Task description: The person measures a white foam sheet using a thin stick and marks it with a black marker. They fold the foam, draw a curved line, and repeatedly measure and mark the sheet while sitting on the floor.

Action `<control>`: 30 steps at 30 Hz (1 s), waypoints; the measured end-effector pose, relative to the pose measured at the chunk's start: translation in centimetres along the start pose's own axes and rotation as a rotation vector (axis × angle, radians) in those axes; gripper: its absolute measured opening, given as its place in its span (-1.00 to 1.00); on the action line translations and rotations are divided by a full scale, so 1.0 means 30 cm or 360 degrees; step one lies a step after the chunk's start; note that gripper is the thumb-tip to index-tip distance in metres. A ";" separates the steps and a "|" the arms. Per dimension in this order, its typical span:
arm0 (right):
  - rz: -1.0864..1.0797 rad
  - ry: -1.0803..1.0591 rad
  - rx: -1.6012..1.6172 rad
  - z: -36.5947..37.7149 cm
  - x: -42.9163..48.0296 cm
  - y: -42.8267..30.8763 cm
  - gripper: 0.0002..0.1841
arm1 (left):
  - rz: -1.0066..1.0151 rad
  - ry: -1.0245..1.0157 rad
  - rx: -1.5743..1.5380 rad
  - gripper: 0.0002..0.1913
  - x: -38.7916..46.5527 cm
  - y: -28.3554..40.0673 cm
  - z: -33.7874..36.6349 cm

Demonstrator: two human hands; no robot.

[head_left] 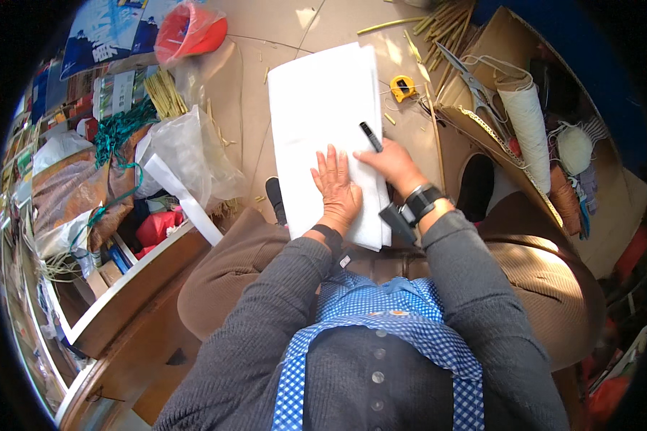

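A folded white sheet, felt-like or of thick cloth, lies in front of me above the floor, with layered edges along its right side. My left hand rests palm down on its lower middle, fingers pointing away from me and holding nothing. At the sheet's right edge, my right hand grips a black marker pen. The pen's upper end points away and to the left; its lower end is hidden by the hand. Both wrists wear black straps.
On the right, a cardboard box holds scissors, a cone of white yarn and yarn balls. A yellow tape measure and dry stalks lie on the floor. To the left are an open drawer, plastic bags and a red container.
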State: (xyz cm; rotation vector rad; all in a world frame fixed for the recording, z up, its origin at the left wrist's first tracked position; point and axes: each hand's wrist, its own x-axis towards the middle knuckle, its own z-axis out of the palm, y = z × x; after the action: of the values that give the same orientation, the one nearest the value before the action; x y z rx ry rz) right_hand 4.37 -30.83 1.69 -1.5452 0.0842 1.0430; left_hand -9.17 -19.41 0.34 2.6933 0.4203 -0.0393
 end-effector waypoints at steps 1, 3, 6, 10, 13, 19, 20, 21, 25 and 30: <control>0.0082 -0.0203 0.0452 -0.029 0.010 -0.002 -0.57 | -0.0015 -0.0012 0.0003 -0.14 -0.003 -0.001 0.001; 0.0416 -0.0280 0.0146 -0.076 0.026 -0.012 -0.56 | -0.0006 0.0019 -0.0003 -0.14 -0.004 -0.003 0.004; 0.0328 -0.0315 0.0238 -0.082 0.019 -0.023 -0.60 | -0.0019 0.0010 -0.0010 -0.16 -0.001 -0.001 -0.003; 0.0148 -0.0284 0.0032 -0.050 0.015 -0.023 -0.59 | -0.0138 -0.0092 -0.0027 -0.21 0.011 0.015 -0.026; 0.0087 -0.0143 0.0151 -0.019 0.015 -0.012 -0.58 | -0.0075 -0.0117 -0.0098 -0.29 0.014 -0.007 -0.057; 0.0149 -0.0171 0.0333 -0.013 -0.068 -0.082 -0.60 | -0.0755 0.0325 -0.0250 -0.31 0.015 -0.263 -0.311; 0.0145 -0.0198 0.0278 -0.009 -0.094 -0.112 -0.57 | -0.1061 0.0198 -0.0529 -0.30 0.010 -0.285 -0.367; 0.0092 -0.0195 0.0227 -0.002 -0.125 -0.146 -0.56 | -0.1201 0.0104 -0.0960 -0.23 -0.001 -0.296 -0.429; -0.0055 -0.0212 0.0028 0.005 -0.288 -0.283 -0.51 | -0.1300 -0.0206 -0.2115 -0.17 -0.048 -0.209 -0.643; -0.0226 -0.0297 -0.0172 0.019 -0.478 -0.461 -0.48 | -0.0830 -0.0229 -0.2111 -0.27 -0.106 -0.074 -0.876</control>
State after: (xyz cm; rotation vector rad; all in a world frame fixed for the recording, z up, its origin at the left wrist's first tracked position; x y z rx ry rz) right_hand 3.59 -33.34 21.47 -1.5191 -0.2113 1.0877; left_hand -13.78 -7.78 23.79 1.2389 0.7425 -0.0699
